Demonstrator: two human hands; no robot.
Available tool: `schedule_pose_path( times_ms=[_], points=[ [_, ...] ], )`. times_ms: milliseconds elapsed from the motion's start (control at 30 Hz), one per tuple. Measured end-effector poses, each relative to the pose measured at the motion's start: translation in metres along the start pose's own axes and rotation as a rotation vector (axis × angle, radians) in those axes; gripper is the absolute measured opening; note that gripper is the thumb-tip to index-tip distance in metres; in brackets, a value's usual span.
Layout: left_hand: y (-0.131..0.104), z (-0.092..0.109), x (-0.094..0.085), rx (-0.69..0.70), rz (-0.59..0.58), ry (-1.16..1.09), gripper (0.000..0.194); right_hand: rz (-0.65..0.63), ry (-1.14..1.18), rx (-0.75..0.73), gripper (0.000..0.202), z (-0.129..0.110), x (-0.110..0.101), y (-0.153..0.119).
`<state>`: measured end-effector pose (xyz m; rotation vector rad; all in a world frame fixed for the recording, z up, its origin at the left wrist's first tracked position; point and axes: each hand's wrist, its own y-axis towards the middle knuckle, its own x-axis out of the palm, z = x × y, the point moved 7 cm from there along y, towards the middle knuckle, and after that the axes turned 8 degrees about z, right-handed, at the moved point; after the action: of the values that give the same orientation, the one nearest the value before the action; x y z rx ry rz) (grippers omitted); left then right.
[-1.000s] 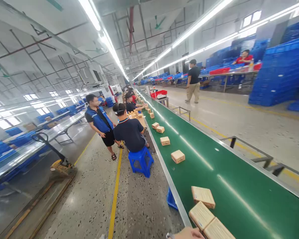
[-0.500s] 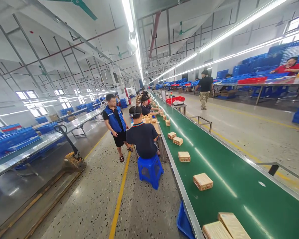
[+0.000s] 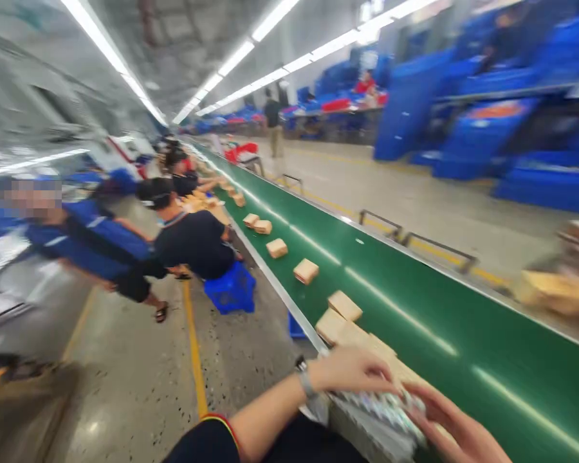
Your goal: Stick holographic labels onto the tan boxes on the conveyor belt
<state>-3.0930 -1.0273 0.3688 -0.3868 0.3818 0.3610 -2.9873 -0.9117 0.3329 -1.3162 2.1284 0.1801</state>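
My left hand [image 3: 354, 368], with a watch on its wrist, reaches over the near edge of the green conveyor belt [image 3: 405, 302]. Its fingers are bent and blurred above a shiny, whitish, see-through plastic bundle [image 3: 379, 411], and whether they grip it is unclear. From the right comes my right hand [image 3: 451, 421], thumb and fingers around the right end of this bundle. Just beyond my hands, several small tan cardboard boxes [image 3: 345, 305] lie close together on the belt, partly hidden by my left hand.
More small boxes [image 3: 305, 271] lie farther along the belt. A co-worker in a dark shirt [image 3: 193, 244] sits on a blue stool [image 3: 230, 286] at the left. Beside them stands a person in a blue vest [image 3: 101, 238]. Blurred tan boxes [image 3: 560, 289] are stacked across the belt.
The view has swung right and down. Both my hands and the plastic bundle have come into view at the bottom, beside the nearest boxes.
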Motion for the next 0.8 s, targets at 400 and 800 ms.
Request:
schedule_pose_path(
  times_ms=[400, 800],
  points=[
    [-0.003, 0.094, 0.036, 0.251, -0.225, 0.218, 0.01, 0.321, 0.396, 0.167, 0.051, -0.019, -0.08, -0.105],
    [-0.006, 0.111, 0.136, 0.291, -0.471, 0.4, 0.02, 0.606, -0.066, -0.009, 0.027, 0.016, -0.099, -0.186]
  ],
)
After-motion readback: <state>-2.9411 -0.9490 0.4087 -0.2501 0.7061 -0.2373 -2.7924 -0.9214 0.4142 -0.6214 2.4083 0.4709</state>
